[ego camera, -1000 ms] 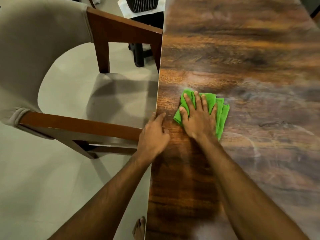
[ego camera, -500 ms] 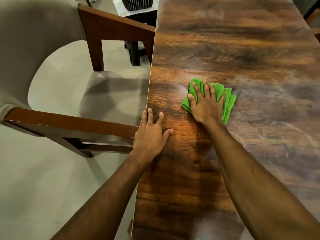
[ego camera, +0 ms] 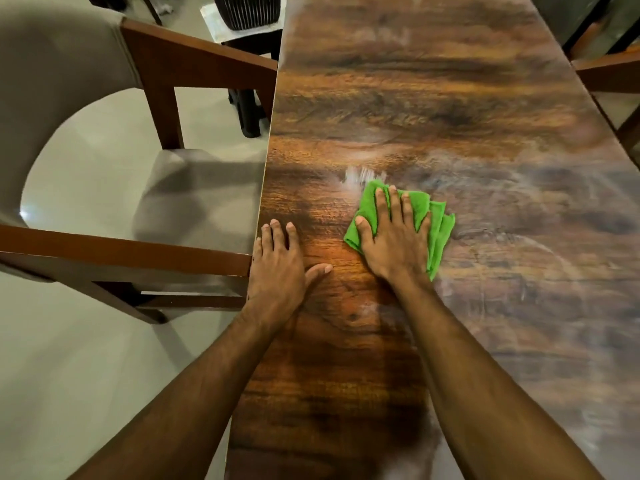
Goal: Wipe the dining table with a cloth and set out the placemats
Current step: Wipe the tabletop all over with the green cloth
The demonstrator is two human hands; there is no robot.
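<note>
The right hand (ego camera: 393, 237) lies flat on the folded green cloth (ego camera: 438, 230), fingers (ego camera: 405, 206) straight and spread, pressing it to the wooden desk (ego camera: 450, 98). The left hand (ego camera: 278, 268) rests palm-down beside it at the desk's edge — fingers released, thumb out toward the cloth, both arms extended.

floor (ego camera: 86, 375): pale grey | chair (ego camera: 201, 181): grey-upholstered, brown wooden arms, left | black stool (ego camera: 249, 105): beyond chair
</note>
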